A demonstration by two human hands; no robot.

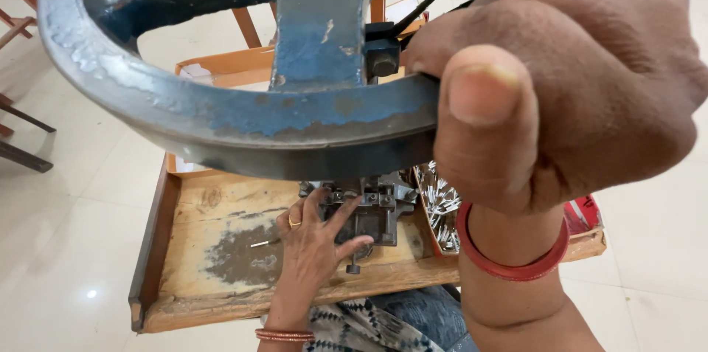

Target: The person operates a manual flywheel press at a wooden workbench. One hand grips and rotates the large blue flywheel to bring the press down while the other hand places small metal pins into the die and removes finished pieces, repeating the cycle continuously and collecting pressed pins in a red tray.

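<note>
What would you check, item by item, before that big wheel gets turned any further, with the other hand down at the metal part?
1. Right hand grips the wheel rim firmly: ok.
2. Left hand clear of the metal press block: not ok, fingers rest on it.
3. Workpiece seated in the block: cannot tell, hidden.
4. Wooden tray sits flat: ok.
5. Box of small metal pieces within reach: ok.

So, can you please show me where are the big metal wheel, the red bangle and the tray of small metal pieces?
metal wheel [221, 119], head view, on the worn blue rim.
red bangle [509, 269], head view, on its front curve at the right wrist.
tray of small metal pieces [426, 208], head view, on its left rim.
</note>
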